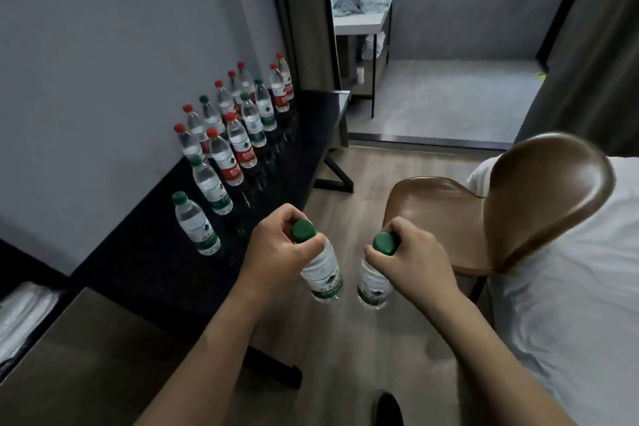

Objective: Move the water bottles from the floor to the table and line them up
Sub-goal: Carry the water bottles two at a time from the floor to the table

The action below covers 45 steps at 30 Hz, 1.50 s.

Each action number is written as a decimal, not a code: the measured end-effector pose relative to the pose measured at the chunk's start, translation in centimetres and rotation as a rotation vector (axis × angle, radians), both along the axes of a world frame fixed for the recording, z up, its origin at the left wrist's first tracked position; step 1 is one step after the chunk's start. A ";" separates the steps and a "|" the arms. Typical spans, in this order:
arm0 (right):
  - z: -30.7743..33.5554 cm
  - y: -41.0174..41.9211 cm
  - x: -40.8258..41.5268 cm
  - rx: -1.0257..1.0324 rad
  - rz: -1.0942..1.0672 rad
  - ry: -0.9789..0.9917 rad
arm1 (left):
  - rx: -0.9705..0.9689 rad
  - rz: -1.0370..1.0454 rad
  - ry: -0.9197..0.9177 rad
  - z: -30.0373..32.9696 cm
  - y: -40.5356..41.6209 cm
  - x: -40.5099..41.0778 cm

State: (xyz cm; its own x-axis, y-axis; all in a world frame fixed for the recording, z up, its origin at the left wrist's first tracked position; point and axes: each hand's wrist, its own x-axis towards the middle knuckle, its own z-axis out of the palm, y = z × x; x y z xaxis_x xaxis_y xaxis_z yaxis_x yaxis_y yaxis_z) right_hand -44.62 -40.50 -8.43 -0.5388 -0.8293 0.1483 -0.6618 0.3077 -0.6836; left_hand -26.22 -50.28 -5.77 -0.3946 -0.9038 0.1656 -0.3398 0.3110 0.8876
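Head view gives me the wall first, then the long black table (311, 135) running along it, and a brown chair (501, 204) on the right beside a white bed (570, 287). On the table, rows of water bottles (238, 121) with red and green caps stand upright near the wall, close together, with 2 green-capped ones nearer me and slightly apart, which I read as the line growing toward the near end. I have 2 more bottles in the air over the wooden floor, just off the table edge. My left hand (280, 249) is wrapped round the neck of the left bottle (323, 275), fingers curled under its green cap; my right hand (411, 263) clamps the neck of the right bottle (375, 287) the same way. Both hang below the fists, tilted a little, forearms reaching forward and roughly level. Carrying by the neck likely leaves the bases free for setting down.
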 end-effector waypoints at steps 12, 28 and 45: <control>0.7 -18.4 -9.5 -0.001 0.086 -0.023 | 0.038 0.166 0.004 -0.2 -15.4 -6.3; 1.6 -46.8 -14.5 0.001 0.220 0.054 | 0.014 0.180 0.020 0.3 -42.2 -12.4; -1.6 -70.6 -11.4 0.229 0.909 0.102 | 0.122 0.595 -0.160 -4.0 -53.0 -11.1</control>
State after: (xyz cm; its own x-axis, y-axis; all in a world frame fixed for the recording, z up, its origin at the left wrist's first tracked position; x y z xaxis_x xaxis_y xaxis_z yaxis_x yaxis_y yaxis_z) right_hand -56.04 -111.07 -9.99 0.3354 -0.9402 -0.0597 -0.7675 -0.2360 -0.5960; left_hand -37.28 -103.27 -9.73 0.1709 -0.9849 0.0277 -0.5554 -0.0731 0.8284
